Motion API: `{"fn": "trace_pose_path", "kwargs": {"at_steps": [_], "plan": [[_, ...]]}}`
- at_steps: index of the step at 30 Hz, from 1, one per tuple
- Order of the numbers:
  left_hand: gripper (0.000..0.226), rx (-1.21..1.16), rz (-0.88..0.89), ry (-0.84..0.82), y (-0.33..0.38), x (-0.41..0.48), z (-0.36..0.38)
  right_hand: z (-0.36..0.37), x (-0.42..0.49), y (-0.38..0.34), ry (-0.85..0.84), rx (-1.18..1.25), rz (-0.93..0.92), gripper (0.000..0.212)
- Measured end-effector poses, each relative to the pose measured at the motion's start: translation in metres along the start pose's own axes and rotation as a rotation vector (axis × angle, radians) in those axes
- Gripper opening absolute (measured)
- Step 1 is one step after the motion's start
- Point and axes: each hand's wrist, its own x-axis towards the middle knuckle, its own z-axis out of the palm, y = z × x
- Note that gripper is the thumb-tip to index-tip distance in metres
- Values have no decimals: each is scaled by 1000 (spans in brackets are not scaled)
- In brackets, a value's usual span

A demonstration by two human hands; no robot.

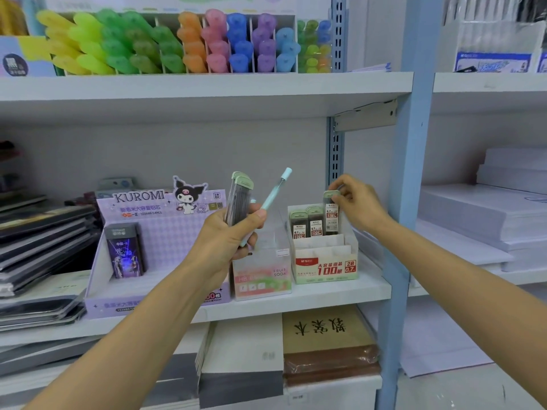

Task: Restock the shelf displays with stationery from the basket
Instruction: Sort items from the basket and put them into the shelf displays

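My left hand (229,236) grips two green-capped lead refill cases (239,201) together with a thin mint pencil (275,190), held up in front of the middle shelf. My right hand (356,202) pinches the top of another green-capped lead case (331,216) standing in the back row of the white tiered lead display box (325,269). Two more cases (307,224) stand beside it in that row. The front tiers of the box hold nothing. The basket is out of view.
A purple Kuromi display box (154,241) with one dark case (125,251) sits left of a clear Fruit Soda box (262,275). Coloured highlighters (177,42) fill the upper shelf. Stacked notebooks (41,247) lie at left, paper reams (488,214) at right.
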Motion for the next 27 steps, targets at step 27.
{"fn": "trace_pose_path", "kwargs": {"at_steps": [27], "plan": [[33,-142,-89,37,12,-19,-36,8,-8,-91,-121,795,19,27]]}}
